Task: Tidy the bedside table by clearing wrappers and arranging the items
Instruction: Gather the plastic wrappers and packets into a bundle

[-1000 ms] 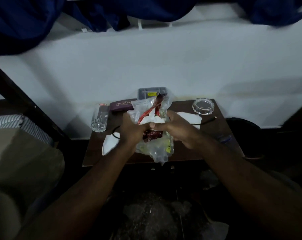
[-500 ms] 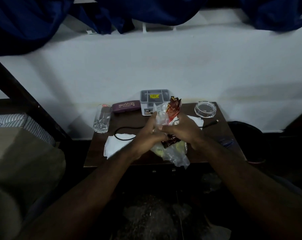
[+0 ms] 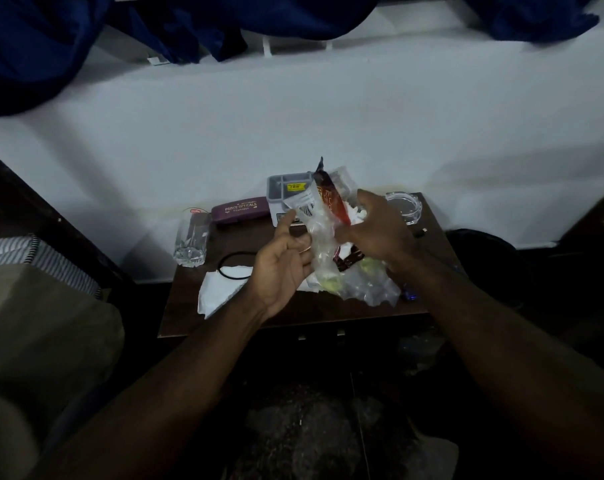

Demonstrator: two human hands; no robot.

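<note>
Clear drinking glass (image 3: 190, 242), red sticker unreadable, far left of the grip. Maroon spectacle case (image 3: 240, 210), lettered "PRINCE OPTICALS", left of it. Grey compartment box (image 3: 286, 188), yellow label unreadable, behind it. Loose-fingered left hand (image 3: 281, 268) touches bundle of clear plastic and red-brown wrappers (image 3: 323, 230), barcode showing, clutched by right hand (image 3: 380, 230) above brown wooden bedside table (image 3: 293, 313). Round clear glass dish (image 3: 406, 207), right.

The case (image 3: 240, 211) is purple, the wrapper (image 3: 332, 200) red, the table (image 3: 293, 313) brown, bedding (image 3: 16, 249) striped.
</note>
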